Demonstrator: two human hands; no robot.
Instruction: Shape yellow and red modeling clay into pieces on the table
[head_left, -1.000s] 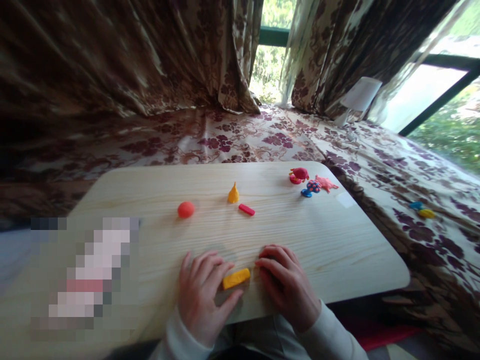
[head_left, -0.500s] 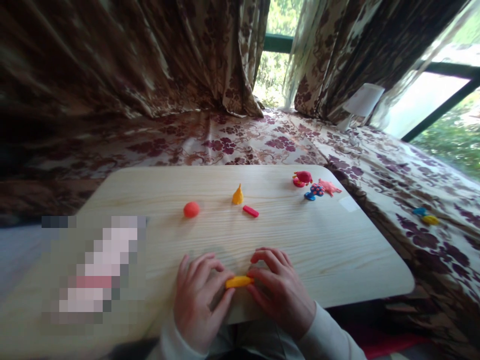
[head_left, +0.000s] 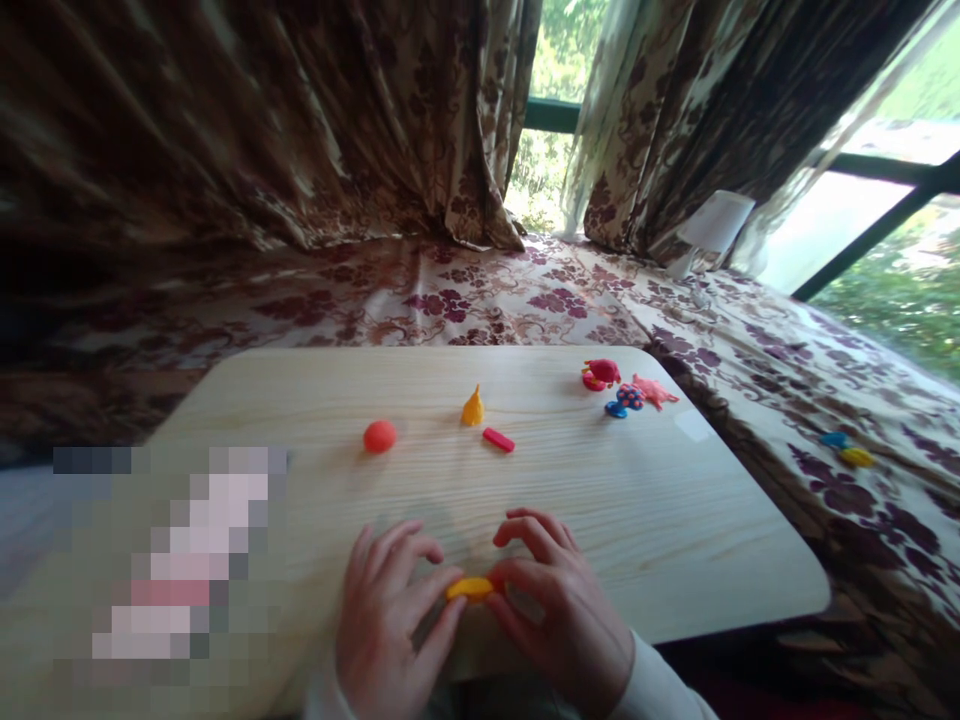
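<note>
A short yellow-orange roll of modelling clay (head_left: 470, 589) is held level near the table's front edge. My left hand (head_left: 390, 610) pinches its left end between thumb and forefinger. At the right end, the thumb and forefinger of my right hand (head_left: 559, 605) do the same. Beyond the hands lie a round orange-red clay ball (head_left: 379, 436), a yellow pointed clay piece (head_left: 473, 406) standing upright, and a small pinkish-red clay bar (head_left: 498, 439). Whether the roll touches the tabletop I cannot tell.
On the pale wooden table (head_left: 675, 540), at the far right, stand a dark red figure (head_left: 602, 373), a blue piece with pink dots (head_left: 626, 400) and a flat pink figure (head_left: 654, 391). A white lamp (head_left: 716, 222) stands behind. A pixelated patch covers the left side.
The view has tilted up slightly, so everything sits lower in the picture. Both hands keep their pinch on the clay roll, of which slightly less shows between the fingers.
</note>
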